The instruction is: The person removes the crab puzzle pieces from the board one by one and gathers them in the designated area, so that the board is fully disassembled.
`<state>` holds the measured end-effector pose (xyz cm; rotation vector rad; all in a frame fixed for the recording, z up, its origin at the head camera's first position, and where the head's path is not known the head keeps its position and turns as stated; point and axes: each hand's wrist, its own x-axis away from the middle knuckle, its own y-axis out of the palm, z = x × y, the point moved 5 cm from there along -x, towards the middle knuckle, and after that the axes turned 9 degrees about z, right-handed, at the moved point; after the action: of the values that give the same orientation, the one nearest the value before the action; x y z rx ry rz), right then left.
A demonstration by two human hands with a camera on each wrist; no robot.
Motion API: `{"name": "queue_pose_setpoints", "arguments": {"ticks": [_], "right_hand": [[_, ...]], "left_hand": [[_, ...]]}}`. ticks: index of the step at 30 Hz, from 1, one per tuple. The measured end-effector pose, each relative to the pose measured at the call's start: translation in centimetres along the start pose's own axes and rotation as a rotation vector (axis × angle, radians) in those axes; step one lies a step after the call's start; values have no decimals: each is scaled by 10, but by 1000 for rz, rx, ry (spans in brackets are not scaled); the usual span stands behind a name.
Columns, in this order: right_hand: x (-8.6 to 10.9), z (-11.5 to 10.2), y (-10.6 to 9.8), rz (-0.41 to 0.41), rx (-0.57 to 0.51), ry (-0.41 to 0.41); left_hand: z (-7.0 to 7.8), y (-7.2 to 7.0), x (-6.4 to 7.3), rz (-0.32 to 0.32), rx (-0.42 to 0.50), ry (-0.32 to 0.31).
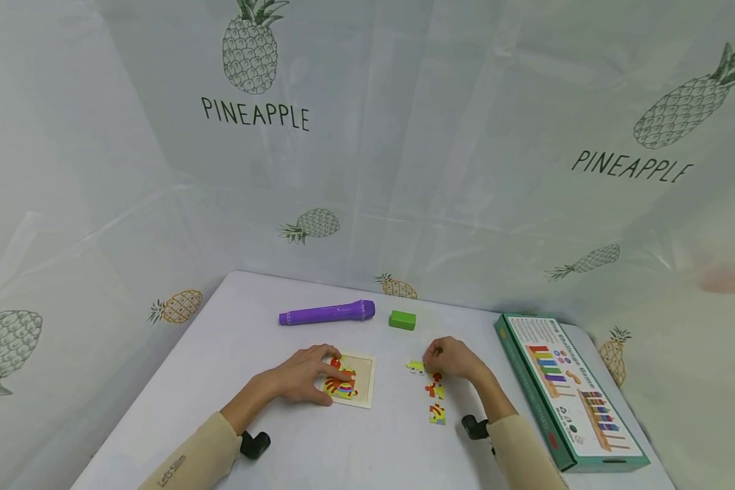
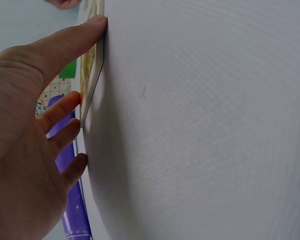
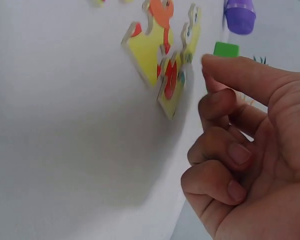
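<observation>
A square wooden puzzle board (image 1: 365, 388), with several colourful pieces fitted in its left part, lies on the white table. My left hand (image 1: 303, 376) holds its left side. The thumb rests on the near edge, a finger reaches over the picture, and other fingertips are at the far edge. My right hand (image 1: 453, 357) hovers with curled fingers beside the loose puzzle pieces; I see nothing between thumb and index finger. A yellow-green piece (image 1: 415, 367) lies left of it. Below are a red-and-yellow piece (image 1: 434, 390) and another patterned piece (image 1: 437, 414).
A purple microphone-shaped toy (image 1: 327, 314) and a green block (image 1: 402, 320) lie beyond the hands. At the right stands a flat green-and-white game box (image 1: 572, 388). A pineapple-printed curtain (image 1: 441, 170) hangs behind the table (image 1: 343, 456).
</observation>
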<state>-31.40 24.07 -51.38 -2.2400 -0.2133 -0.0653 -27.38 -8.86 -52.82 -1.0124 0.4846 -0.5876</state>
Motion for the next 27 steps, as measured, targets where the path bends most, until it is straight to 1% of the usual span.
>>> {"name": "queue_pose_setpoints", "arguments": {"ticks": [4, 8, 16, 18, 20, 24, 27], "right_hand": [[-2, -7, 1, 31, -27, -18], [-4, -19, 10, 30, -37, -64], [-3, -55, 47, -57, -31, -205], [-2, -64, 56, -76, -36, -227], [-2, -72, 64, -92, -44, -240], [-2, -84, 80, -131, -56, -241], [-1, -93, 87, -156, -70, -252]], "left_hand": [[-1, 1, -1, 1, -10, 4], [0, 0, -1, 4, 5, 2], [1, -1, 0, 20, 17, 0], [1, -1, 0, 21, 18, -6], [0, 0, 0, 20, 21, -12], [0, 0, 1, 25, 33, -11], [-1, 1, 2, 30, 42, -9]]}}
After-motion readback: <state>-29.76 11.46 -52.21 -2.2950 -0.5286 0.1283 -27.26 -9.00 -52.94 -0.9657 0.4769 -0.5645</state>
